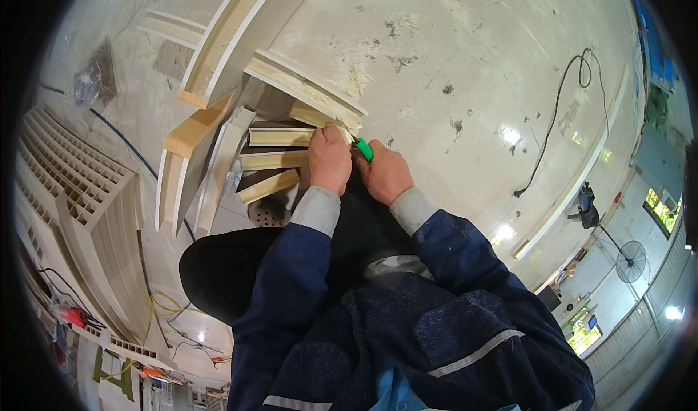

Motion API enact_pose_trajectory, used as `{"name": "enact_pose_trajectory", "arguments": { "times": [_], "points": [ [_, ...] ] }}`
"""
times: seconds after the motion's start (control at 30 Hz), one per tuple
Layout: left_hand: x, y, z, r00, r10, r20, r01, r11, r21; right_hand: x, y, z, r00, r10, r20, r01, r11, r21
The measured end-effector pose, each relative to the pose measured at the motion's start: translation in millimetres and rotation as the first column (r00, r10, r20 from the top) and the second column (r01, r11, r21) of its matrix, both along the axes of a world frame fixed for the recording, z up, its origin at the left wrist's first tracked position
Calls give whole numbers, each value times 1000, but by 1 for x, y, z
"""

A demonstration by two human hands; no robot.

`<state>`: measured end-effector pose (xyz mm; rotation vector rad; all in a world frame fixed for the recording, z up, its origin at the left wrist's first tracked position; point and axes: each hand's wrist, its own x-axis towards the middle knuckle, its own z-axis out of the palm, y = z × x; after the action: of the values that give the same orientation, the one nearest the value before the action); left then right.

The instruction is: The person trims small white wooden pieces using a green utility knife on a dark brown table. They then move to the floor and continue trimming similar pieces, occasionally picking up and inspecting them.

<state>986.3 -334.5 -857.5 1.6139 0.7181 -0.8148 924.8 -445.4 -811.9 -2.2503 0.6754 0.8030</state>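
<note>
My left hand (329,160) is closed on the right end of a short cream-and-white channel profile (280,136), which lies among several other short cut profiles on my left. In my right hand (385,172) is a green-handled knife (363,149), its small dark tip up against the held end. The blade itself is too small to make out clearly. Just beyond the hands lies a longer cream profile (305,82), slanting down to the right. Below the held piece are two more short pieces, one of them a tilted block (267,186).
Long channel profiles (229,37) and a bent-looking section (190,156) stand at the left. A stack of hollow-celled panels (94,193) fills the far left. A black cable (556,124) lies on the stained pale surface at right; a fan (630,261) stands farther off.
</note>
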Motion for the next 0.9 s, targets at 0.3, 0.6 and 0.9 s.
{"name": "enact_pose_trajectory", "arguments": {
  "times": [0.3,0.6,0.9],
  "points": [
    [1,13,-20,980,57,-192,-99,972,-214,-6,7,-18,995,-74,69,75,997,-12],
    [-11,9,-31,997,13,74,-3,991,-134,-17,-3,4,990,-127,66,124,991,46],
    [-9,4,-22,869,-339,361,346,937,48,-26,-12,-39,992,103,75,-90,984,-156]
  ]
}}
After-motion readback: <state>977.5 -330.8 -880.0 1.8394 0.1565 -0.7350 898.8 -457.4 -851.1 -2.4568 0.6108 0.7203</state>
